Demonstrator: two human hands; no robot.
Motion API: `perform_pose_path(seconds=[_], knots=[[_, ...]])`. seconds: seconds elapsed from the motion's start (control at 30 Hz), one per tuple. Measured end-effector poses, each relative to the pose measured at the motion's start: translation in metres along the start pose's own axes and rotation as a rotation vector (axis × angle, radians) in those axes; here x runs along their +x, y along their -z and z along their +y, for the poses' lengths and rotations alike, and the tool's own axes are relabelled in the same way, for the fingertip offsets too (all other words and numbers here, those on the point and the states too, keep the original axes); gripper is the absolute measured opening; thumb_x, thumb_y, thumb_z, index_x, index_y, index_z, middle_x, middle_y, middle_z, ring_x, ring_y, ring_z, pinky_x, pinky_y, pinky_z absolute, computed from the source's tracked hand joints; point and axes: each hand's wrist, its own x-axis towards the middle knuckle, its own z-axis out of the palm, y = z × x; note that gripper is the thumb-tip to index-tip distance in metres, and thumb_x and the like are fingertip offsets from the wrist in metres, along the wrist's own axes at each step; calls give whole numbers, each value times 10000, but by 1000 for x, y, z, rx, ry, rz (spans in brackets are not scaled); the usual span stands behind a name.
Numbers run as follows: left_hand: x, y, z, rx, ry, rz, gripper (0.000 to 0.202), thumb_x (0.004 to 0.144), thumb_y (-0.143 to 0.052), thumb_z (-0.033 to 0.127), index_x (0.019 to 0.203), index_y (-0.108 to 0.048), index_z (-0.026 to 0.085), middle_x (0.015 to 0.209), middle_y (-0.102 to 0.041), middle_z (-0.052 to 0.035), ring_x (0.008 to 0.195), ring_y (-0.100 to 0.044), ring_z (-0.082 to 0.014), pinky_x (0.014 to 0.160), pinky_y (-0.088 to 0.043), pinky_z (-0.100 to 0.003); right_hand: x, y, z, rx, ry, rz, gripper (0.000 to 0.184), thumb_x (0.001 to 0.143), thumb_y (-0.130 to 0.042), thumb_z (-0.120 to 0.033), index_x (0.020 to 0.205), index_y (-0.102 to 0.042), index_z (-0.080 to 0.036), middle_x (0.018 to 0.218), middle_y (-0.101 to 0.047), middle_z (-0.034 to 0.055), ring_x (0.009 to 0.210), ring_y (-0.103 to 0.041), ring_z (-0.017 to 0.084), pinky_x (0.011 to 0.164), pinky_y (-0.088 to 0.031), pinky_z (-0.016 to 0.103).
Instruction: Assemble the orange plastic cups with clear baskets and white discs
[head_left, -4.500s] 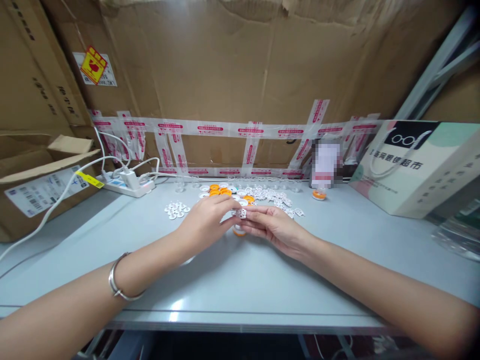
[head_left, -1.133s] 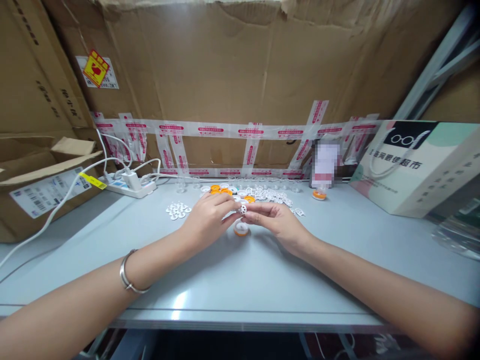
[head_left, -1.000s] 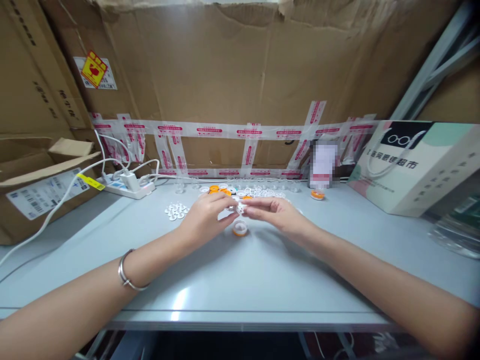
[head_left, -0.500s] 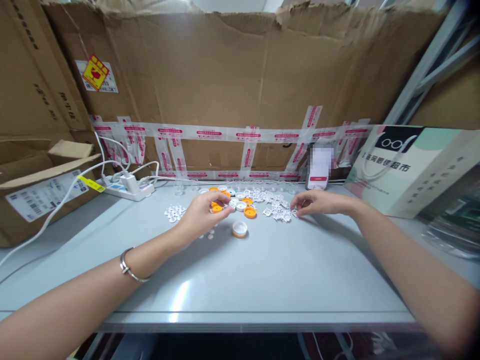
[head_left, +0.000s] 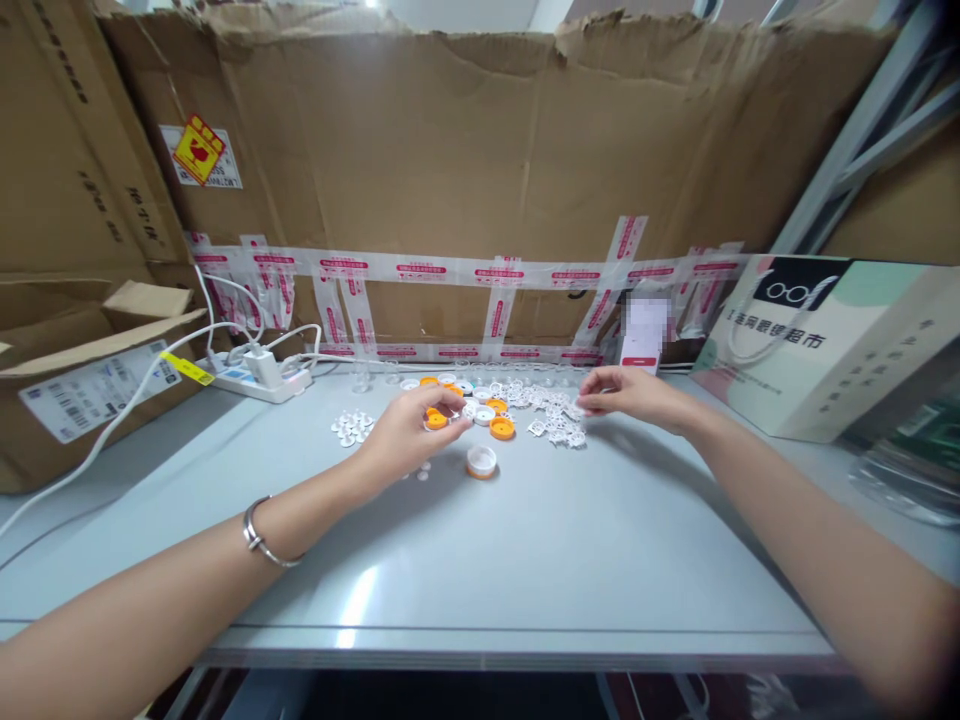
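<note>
My left hand (head_left: 420, 430) is closed in a pinch on a small white round piece (head_left: 469, 409), partly hidden by the fingers. Beside and behind it lie orange round caps (head_left: 502, 429) and white round caps (head_left: 484, 415). A white ring-shaped cap with an orange base (head_left: 481, 461) stands alone in front of them. My right hand (head_left: 619, 393) has its thumb and fingers pinched together at the right edge of a pile of small white openwork plastic pieces (head_left: 559, 420). What sits between those fingertips is too small to make out.
Small white round bits (head_left: 351, 428) lie left of my left hand. A power strip (head_left: 262, 380) with white cables and an open carton (head_left: 90, 400) are at the left. A phone (head_left: 643, 335) leans at the back, near a paper bag (head_left: 787, 340). A large carton (head_left: 450, 150) walls the rear.
My right hand has lifted slightly and shifted left, its fingers drawing closer together. My left hand keeps its pinch on the small white round piece, nearly in place. The whole view has shifted slightly.
</note>
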Motion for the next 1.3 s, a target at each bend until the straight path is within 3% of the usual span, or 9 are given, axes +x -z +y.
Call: perform_pose_path(seconds=[0.07, 0.2, 0.3, 0.4, 0.6, 0.93, 1.3], knots=[[0, 0, 2, -8, 2, -2, 146, 785, -600, 296, 879, -624, 186, 866, -663, -16, 758, -591, -124, 666, -475, -260, -2, -14, -9, 164, 58, 83, 270, 604, -738, -350, 718, -571, -171, 672, -658, 14, 671, -630, 141, 694, -493, 287], [-3, -1, 13, 4, -48, 5, 140, 795, -593, 268, 902, -612, 179, 882, -658, -29, 799, -598, -137, 691, -481, -266, -10, -58, -29, 408, 84, 114, 290, 591, -761, -336, 699, -547, -172, 683, -682, 22, 691, -658, 151, 720, -519, 302], [-6, -3, 24, 40, -170, 5, 142, 810, -577, 246, 933, -596, 178, 882, -649, -33, 813, -598, -138, 714, -481, -267, -19, -88, -42, 511, 100, 86, 283, 605, -752, -329, 768, -578, -178, 631, -671, -2, 632, -650, 137, 704, -526, 302], [-8, -5, 29, 107, -305, 28, 126, 822, -559, 223, 939, -583, 181, 884, -649, -36, 817, -600, -139, 734, -477, -275, -25, -106, -49, 566, 148, 41, 299, 619, -738, -332, 850, -637, -170, 728, -683, 13, 688, -644, 132, 739, -521, 297], [-9, -11, 25, 262, -414, 92, 120, 835, -536, 229, 933, -587, 180, 870, -652, -51, 805, -603, -159, 715, -472, -294, -31, -115, -51, 644, 106, 21, 288, 557, -772, -356, 760, -684, -172, 795, -689, 27, 772, -642, 172, 804, -515, 342], [-7, -4, 24, 287, -336, 42, 113, 818, -542, 199, 910, -602, 169, 821, -634, -49, 783, -584, -160, 701, -468, -291, -35, -118, -53, 802, 72, -89, 229, 649, -723, -331, 835, -712, -197, 934, -690, 25, 910, -627, 149, 948, -445, 305], [-7, -6, 20, 288, -329, 52, 125, 820, -541, 209, 921, -604, 169, 834, -639, -51, 782, -585, -160, 701, -468, -289, -37, -117, -51, 784, 81, -122, 216, 678, -700, -344, 841, -708, -203, 912, -689, 23, 865, -632, 136, 905, -469, 301]])
